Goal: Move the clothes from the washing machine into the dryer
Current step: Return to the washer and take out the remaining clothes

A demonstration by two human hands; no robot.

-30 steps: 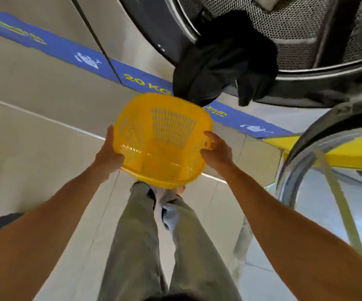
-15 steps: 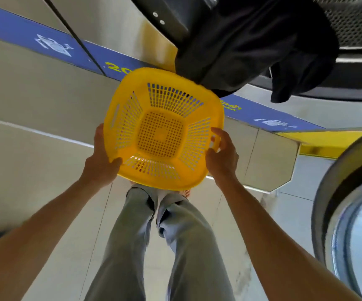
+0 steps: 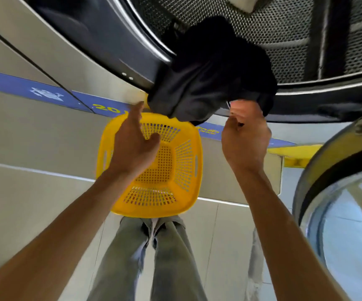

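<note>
A dark garment (image 3: 210, 74) hangs out over the lower rim of the washing machine's open drum (image 3: 288, 40). Further back in the drum lies a white piece (image 3: 244, 4). My left hand (image 3: 132, 144) is raised with straight fingers, its fingertips at the garment's lower left edge. My right hand (image 3: 245, 137) is up at the garment's lower right hem with loosely curled fingers and holds nothing I can see. Below both hands an empty yellow basket (image 3: 186, 164) stands on the floor in front of my feet.
The machine's round glass door (image 3: 338, 203) stands open at the right. A blue band marked 20 KG (image 3: 45, 92) runs across the steel front panel. My legs in grey trousers (image 3: 145, 257) stand just behind the basket.
Both hands have let go of the basket, which now sits on the floor, and have risen to the dark garment's lower edge. My view has tilted up toward the drum.
</note>
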